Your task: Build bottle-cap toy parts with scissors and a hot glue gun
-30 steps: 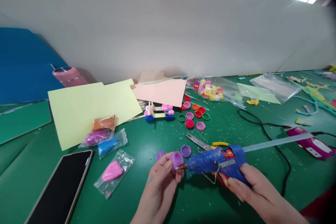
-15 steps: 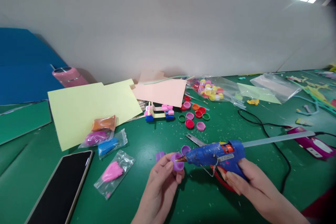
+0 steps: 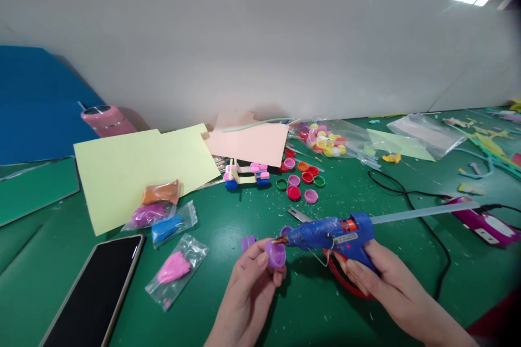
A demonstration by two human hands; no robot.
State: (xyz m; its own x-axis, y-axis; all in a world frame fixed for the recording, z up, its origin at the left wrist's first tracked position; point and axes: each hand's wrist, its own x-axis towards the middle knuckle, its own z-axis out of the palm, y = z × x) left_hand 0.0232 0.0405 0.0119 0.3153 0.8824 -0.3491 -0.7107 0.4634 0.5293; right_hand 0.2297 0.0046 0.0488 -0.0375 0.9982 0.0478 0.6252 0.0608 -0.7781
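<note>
A purple bottle cap (image 3: 276, 255) is pinched between the thumb and fingers of my left hand (image 3: 252, 276), its hollow side facing the right. My right hand (image 3: 378, 276) grips a blue hot glue gun (image 3: 325, 234) by the handle, with a glue stick (image 3: 427, 211) poking out of its back. The gun's metal nozzle (image 3: 280, 239) is at the upper rim of the cap; whether they touch I cannot tell. Other purple caps lie on the table just behind my left fingers, partly hidden. Scissors (image 3: 298, 214) with red handles lie under the gun, partly covered.
Several coloured caps (image 3: 293, 192) lie behind the scissors, beside a small pink and blue stick model (image 3: 244, 176). Bagged clay (image 3: 175, 268) and a phone (image 3: 95, 287) are on the left. A black cord (image 3: 431, 233) and a magenta power strip (image 3: 484, 222) are on the right.
The glue gun has shifted slightly left and up, its nozzle going from the inside of the cap to its upper rim. My left hand keeps its hold on the cap.
</note>
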